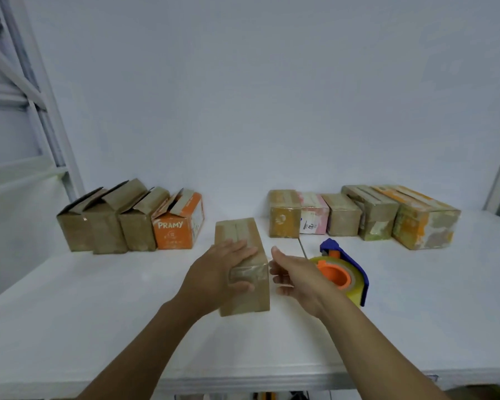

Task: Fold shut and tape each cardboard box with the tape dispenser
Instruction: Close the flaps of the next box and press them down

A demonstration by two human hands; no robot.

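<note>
Cardboard box (244, 272): long axis up-down, frame centre.
Left hand (217, 272): flat on box.
Right hand (298, 274): spread, empty, just beside tape dispenser (337, 274).

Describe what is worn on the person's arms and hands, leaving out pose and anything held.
The left hand and right hand are bare: no gloves, rings, watch or wristband show. The left forearm and right forearm are uncovered down to the frame edge, with no sleeve or marking in view.
</note>
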